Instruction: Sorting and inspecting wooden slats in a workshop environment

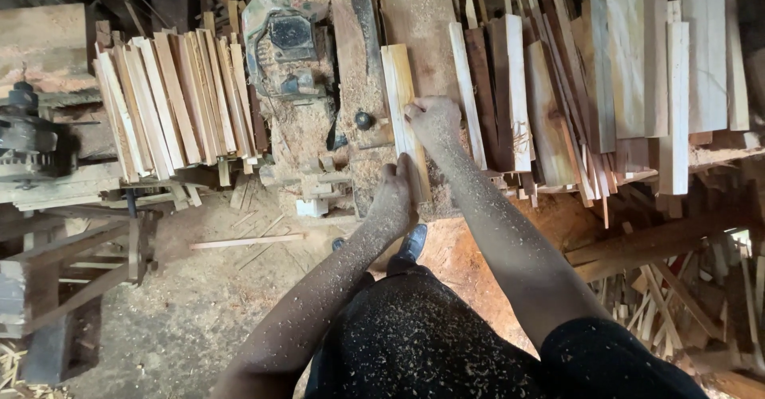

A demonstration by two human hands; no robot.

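A stack of cut slats (171, 100) is seen at the workbench's left edge. At its middle, a pale board (402, 112) is gripped near-end by the left hand (394, 200) and pressed down by the right hand (434, 120). Rough boards (558, 88) wait along the right edge.

L hand (393, 200) & R hand (434, 120) fwd, gripping.

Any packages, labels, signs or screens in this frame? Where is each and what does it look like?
None in view: only bare wood and machinery.
Both hands, left hand and right hand, rest on a pale wooden plank on the sawdust-covered bench.
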